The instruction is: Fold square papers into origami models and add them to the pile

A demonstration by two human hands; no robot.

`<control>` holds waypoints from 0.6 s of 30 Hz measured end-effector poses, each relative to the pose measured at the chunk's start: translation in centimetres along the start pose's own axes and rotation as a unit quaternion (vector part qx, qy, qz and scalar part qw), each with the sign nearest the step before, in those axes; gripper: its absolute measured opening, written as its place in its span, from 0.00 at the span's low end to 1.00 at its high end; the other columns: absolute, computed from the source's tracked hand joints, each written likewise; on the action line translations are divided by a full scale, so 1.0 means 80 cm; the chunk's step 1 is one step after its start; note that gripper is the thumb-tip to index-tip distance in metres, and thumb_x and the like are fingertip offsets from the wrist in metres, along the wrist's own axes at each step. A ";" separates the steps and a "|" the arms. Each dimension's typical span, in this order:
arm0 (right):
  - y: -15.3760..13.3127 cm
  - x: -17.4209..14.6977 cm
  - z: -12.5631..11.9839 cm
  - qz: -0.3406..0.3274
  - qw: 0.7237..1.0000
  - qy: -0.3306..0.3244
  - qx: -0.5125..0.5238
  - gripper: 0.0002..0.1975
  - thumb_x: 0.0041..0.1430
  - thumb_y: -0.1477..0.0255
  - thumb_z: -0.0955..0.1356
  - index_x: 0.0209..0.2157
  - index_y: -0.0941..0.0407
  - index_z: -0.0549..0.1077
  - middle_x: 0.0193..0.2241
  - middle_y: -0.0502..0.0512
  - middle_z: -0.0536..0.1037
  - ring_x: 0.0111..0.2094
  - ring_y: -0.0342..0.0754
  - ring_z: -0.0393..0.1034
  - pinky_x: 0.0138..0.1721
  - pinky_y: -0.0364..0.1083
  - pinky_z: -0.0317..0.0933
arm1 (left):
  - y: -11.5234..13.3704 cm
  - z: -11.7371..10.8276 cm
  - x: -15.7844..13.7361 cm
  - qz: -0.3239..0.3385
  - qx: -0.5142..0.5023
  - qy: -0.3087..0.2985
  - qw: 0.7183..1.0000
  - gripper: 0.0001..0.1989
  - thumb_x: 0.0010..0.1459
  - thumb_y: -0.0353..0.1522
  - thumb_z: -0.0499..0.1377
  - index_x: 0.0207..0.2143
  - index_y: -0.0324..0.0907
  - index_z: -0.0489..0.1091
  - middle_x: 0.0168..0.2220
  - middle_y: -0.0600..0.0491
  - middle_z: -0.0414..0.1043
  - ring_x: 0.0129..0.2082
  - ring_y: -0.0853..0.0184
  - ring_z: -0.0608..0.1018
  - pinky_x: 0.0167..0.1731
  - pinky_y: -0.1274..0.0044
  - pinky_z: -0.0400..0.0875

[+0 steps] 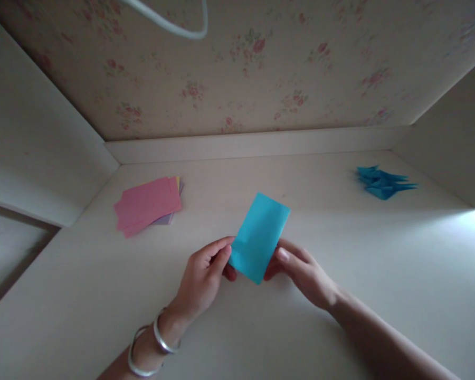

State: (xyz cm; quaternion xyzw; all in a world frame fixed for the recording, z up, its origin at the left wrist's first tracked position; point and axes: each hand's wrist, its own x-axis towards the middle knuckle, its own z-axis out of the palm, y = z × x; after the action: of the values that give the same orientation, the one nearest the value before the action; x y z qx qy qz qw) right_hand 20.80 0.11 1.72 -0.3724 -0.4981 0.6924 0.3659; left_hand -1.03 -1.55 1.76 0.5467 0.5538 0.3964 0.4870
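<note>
Turquoise-blue rectangular paper sheet, thin, smooth, matte, sharp straight edges; a slanted rectangle, top leaning right. Sits between both hands in the middle of the view, in front of a smooth off-white tabletop. Whether its lower corner touches the tabletop, cannot tell.

Left hand: pinching the sheet at its lower left corner, thumb on the near side, index finger along the edge, other fingers curled beneath. Wrist bent slightly, forearm coming up from bottom left; two shiny silver metal bangles, round and rigid, on the wrist.

Right hand: at the lower right edge, fingers curled and partly hidden by the sheet, thumb extended toward the edge. Whether it grips or only steadies the paper, cannot tell. Bare forearm slants in from bottom right.

Back left of tabletop: loose fanned stack of pink rectangular paper sheets, flat, with purple paper and a yellow sliver poking out. Back right: cluster of blue folded-paper shapes, creased, pointed, lying close together. Behind: cream floral-print wall covering, plain white strip along its base, smooth white cable looping at top.
</note>
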 end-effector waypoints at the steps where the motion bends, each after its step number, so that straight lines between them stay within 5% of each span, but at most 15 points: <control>1: 0.002 0.001 -0.006 -0.018 0.998 0.052 0.012 0.22 0.60 0.52 0.67 0.39 0.58 0.77 0.31 0.56 0.81 0.31 0.48 0.75 0.33 0.45 0.68 | -0.001 -0.001 0.001 -0.003 0.001 -0.018 1.000 0.19 0.66 0.41 0.54 0.50 0.38 0.75 0.23 0.54 0.76 0.22 0.69 0.77 0.25 0.80 0.71; 3: 0.006 0.004 -0.016 -0.024 0.989 0.144 0.028 0.17 0.59 0.56 0.70 0.31 0.57 0.76 0.22 0.52 0.78 0.24 0.45 0.72 0.28 0.43 0.65 | -0.003 -0.003 0.004 -0.003 0.011 -0.021 1.000 0.18 0.66 0.41 0.54 0.47 0.39 0.75 0.26 0.53 0.76 0.21 0.70 0.75 0.24 0.80 0.70; 9: 0.004 0.010 -0.024 -0.013 0.970 0.234 0.061 0.15 0.48 0.62 0.77 0.25 0.59 0.76 0.19 0.54 0.79 0.20 0.45 0.73 0.24 0.43 0.66 | -0.006 0.004 0.002 -0.026 -0.101 0.035 0.994 0.19 0.68 0.42 0.51 0.54 0.42 0.66 0.25 0.57 0.72 0.20 0.70 0.75 0.22 0.78 0.71; 12: 0.005 0.012 -0.015 -0.026 0.952 0.289 0.102 0.17 0.45 0.60 0.78 0.27 0.59 0.77 0.21 0.55 0.81 0.22 0.47 0.76 0.26 0.43 0.70 | -0.012 0.010 -0.007 0.065 -0.092 0.106 0.988 0.13 0.69 0.36 0.52 0.54 0.46 0.62 0.33 0.56 0.73 0.21 0.74 0.75 0.25 0.79 0.73; 16: 0.014 0.012 0.003 -0.009 0.952 0.283 0.113 0.17 0.47 0.60 0.78 0.29 0.59 0.78 0.23 0.55 0.82 0.26 0.47 0.78 0.29 0.42 0.71 | -0.018 0.021 -0.019 0.272 0.127 -0.036 0.953 0.17 0.66 0.27 0.55 0.55 0.48 0.64 0.41 0.52 0.77 0.31 0.70 0.80 0.33 0.78 0.76; 18: 0.018 0.009 0.014 0.004 0.962 0.249 0.109 0.15 0.49 0.60 0.77 0.29 0.58 0.78 0.25 0.54 0.83 0.29 0.48 0.79 0.32 0.43 0.71 | -0.018 0.026 -0.020 0.305 0.178 -0.051 0.934 0.22 0.65 0.26 0.56 0.60 0.46 0.60 0.47 0.47 0.77 0.37 0.67 0.81 0.38 0.75 0.78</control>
State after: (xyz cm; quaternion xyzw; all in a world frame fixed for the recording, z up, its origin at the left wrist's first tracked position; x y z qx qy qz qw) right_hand 19.32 -0.09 0.48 -0.4931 -0.3112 0.6291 0.5139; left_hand 0.53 -3.47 0.13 0.7866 0.3963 0.3922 0.2653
